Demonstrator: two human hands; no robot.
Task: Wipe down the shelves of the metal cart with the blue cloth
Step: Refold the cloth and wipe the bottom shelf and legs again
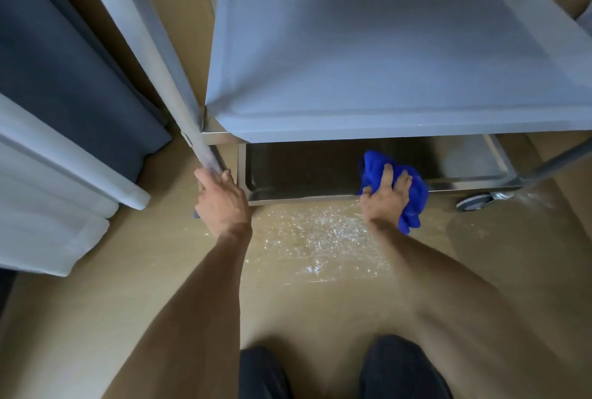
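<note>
The metal cart fills the upper part of the head view, with a wide middle shelf [384, 62] above a darker bottom shelf [304, 168]. My left hand [221, 203] grips the cart's left upright post [179, 100] low down, near the bottom shelf corner. My right hand [386, 195] presses the bunched blue cloth [416, 196] on the front rim of the bottom shelf, fingers spread over the cloth. Part of the cloth hangs down over the rim toward the floor.
White specks are scattered on the tan floor [320, 232] in front of the cart. A caster wheel [474, 201] sits at the right. A dark curtain [64, 78] and white fabric [48, 206] stand at the left. My knees [336, 373] are at the bottom.
</note>
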